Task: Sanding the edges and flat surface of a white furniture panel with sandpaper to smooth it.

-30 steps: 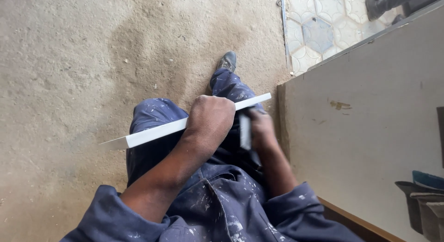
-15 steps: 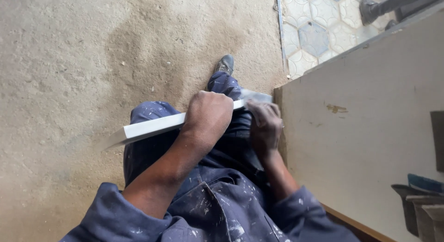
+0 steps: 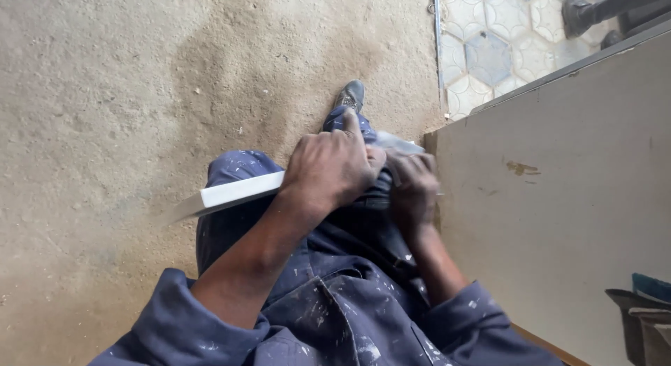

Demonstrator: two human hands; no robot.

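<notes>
My left hand [image 3: 332,169] is closed around a long white strip [image 3: 234,192] that sticks out to the left over my thigh. Its right end is hidden under my hands. My right hand [image 3: 414,183] is curled at the strip's right end, close to the corner of a pale board [image 3: 559,198]; what it holds is hidden. Both hands are above my lap, in paint-flecked blue overalls [image 3: 335,303].
Sandy, dusty floor [image 3: 105,93] fills the left. Hexagon-patterned tiles [image 3: 489,44] lie at the top right, with another person's shoe [image 3: 576,9] on them. My own shoe [image 3: 351,95] points up. Dark containers [image 3: 643,324] stand at the lower right edge.
My right hand rose from lower down to the strip's right end, beside the left hand. The white strip's right end, seen before, is now covered.
</notes>
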